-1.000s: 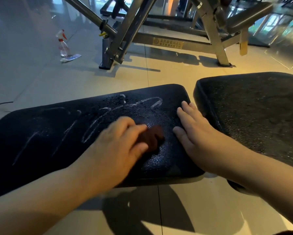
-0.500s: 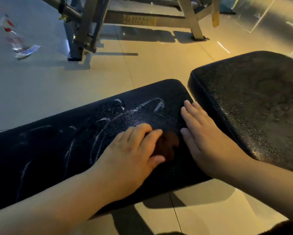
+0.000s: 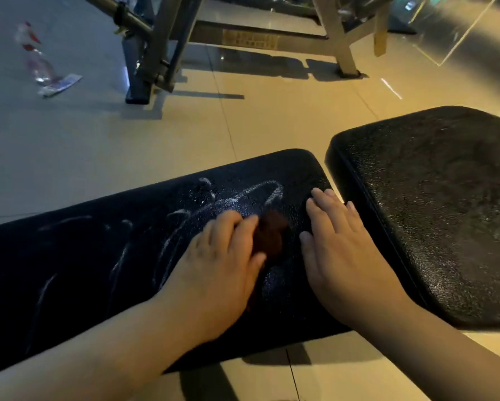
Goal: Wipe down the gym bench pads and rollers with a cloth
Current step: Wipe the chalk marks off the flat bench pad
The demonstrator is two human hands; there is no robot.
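Observation:
A long black bench pad [image 3: 104,256] runs from the left edge to the centre, marked with wet whitish streaks. My left hand [image 3: 219,264] presses a small dark brown cloth [image 3: 272,238] flat onto its right part, fingers laid over the cloth; most of the cloth is hidden under the hand. My right hand [image 3: 338,244] rests flat on the pad's right end, fingers straight, just right of the cloth. A second black pad [image 3: 434,209] lies to the right, across a narrow gap. No rollers are in sight.
A grey metal machine frame [image 3: 162,47] stands on the tiled floor behind the pads. A clear spray bottle [image 3: 36,59] with a red trigger stands far left beside a small flat packet [image 3: 60,85]. Beige floor tiles [image 3: 185,134] lie between the pads and the frame.
My left hand slid the cloth to the right and slightly away from me along the pad. My right hand stayed flat at the pad's end. The view shifted a little.

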